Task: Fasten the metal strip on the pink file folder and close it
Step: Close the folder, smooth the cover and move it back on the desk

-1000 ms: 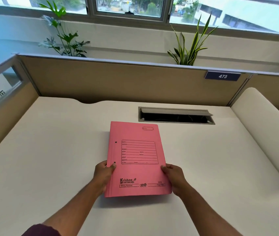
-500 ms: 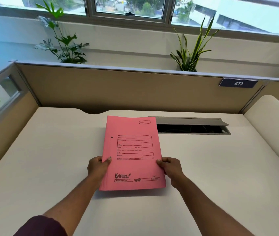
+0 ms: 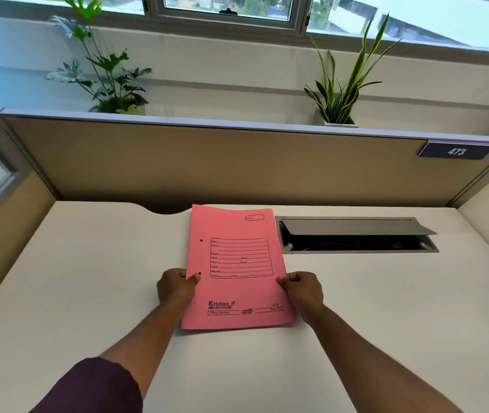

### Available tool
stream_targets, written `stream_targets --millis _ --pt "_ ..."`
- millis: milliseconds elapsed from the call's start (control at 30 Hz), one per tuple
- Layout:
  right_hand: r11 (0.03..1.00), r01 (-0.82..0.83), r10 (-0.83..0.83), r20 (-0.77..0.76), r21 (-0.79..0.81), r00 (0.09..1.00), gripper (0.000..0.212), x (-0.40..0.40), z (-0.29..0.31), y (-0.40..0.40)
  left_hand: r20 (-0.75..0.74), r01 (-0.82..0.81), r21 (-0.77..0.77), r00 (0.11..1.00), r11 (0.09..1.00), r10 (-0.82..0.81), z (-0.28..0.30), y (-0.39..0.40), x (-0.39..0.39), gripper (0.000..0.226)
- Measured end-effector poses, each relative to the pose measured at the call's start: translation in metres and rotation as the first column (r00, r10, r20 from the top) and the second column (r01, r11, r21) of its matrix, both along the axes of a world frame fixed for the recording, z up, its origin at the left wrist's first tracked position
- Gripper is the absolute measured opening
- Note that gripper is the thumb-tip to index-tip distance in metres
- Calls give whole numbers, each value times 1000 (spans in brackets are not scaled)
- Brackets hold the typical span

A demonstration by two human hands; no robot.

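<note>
I see the pink file folder closed, front cover up, in the middle of the desk. It is thin matte card, rectangular, printed with a ruled form box, black lettering low down and two small punched holes along its left edge. The far edge bows up a little; whether the near edge touches the desk I cannot tell. My left hand pinches the left edge, thumb on top beside the lower hole. My right hand grips the right edge the same way, fingers curled around it. A dark maroon sleeve shows on the left arm.

The desk is smooth, off-white, with a curved notch at the far edge. Just right of the folder sits a grey metal cable hatch, lid tilted open, dark inside. Behind stands a tan fabric partition with a blue "473" plate. Beyond it are a leafy plant on the left and a spiky plant on the right, under the windows.
</note>
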State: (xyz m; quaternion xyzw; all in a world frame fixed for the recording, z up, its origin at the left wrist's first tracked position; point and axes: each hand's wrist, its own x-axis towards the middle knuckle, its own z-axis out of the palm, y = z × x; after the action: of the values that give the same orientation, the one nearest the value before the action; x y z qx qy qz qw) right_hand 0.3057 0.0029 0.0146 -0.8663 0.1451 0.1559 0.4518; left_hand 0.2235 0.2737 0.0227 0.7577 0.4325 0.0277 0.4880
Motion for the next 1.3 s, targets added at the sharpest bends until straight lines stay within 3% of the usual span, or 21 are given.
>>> stream_targets --millis 267,600,800,1100,1300 --pt "979 57 -45 63 -197 997 23 19 -10 21 31 44 141 998 989 -48 -9 17 23 22" --pt "895 57 2 131 -442 991 57 28 -11 16 -67 174 311 985 934 -162 -8 22 30 45" --pt "820 -5 100 135 -572 986 71 25 -11 12 -105 214 349 976 912 -189 -3 15 30 42" --pt "794 -76 192 129 -603 973 68 23 -14 6 -150 242 372 968 896 -199 4 5 24 45" --pt "874 -141 261 204 -465 943 42 1 -11 -3 -219 350 408 934 843 -282 5 -8 8 41"
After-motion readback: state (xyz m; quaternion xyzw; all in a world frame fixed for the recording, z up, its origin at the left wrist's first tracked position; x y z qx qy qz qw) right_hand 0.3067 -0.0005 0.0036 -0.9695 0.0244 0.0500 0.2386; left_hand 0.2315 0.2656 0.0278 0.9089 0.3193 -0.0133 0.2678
